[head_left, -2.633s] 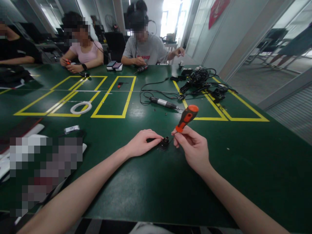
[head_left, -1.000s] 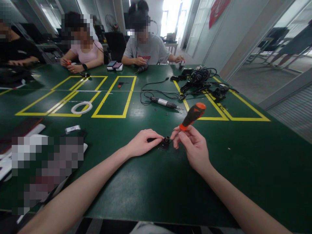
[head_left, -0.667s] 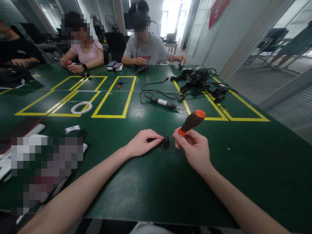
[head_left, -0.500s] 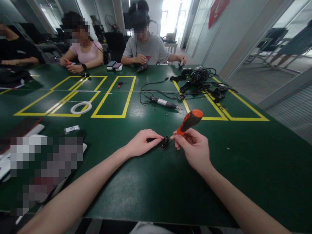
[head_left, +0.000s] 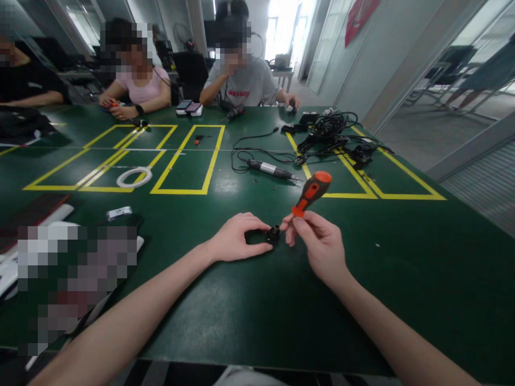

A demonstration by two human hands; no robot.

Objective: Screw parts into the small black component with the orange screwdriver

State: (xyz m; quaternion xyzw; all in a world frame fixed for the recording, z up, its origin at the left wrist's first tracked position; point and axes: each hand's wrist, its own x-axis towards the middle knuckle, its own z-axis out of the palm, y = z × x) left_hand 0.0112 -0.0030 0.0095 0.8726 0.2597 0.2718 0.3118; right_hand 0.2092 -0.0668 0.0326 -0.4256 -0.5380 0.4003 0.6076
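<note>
A small black round part with a short metal-rimmed neck (head_left: pixel 273 234) stands on the green table (head_left: pixel 225 311) in front of me. My left hand (head_left: pixel 241 237) grips it from the left, thumb on the near side and fingers on the far side. In my right hand (head_left: pixel 317 238) is a screwdriver (head_left: pixel 314 192) with an orange and black handle, its handle leaning up and to the right. The fingers pinch it just below the handle, close to the black part's right side. The screwdriver's tip is hidden or too small to make out.
Beyond my hands lies a corded electric screwdriver (head_left: pixel 270 169), with a tangle of black cables (head_left: pixel 330 131) at the right. A white ring (head_left: pixel 134 177) lies left of centre. White-edged devices (head_left: pixel 139 244) sit at the left. Co-workers sit across the table.
My left thumb has moved nearer me, and the fingers now span the black part. The screwdriver's handle has tipped slightly left and toward me. A co-worker opposite has raised a hand to the face.
</note>
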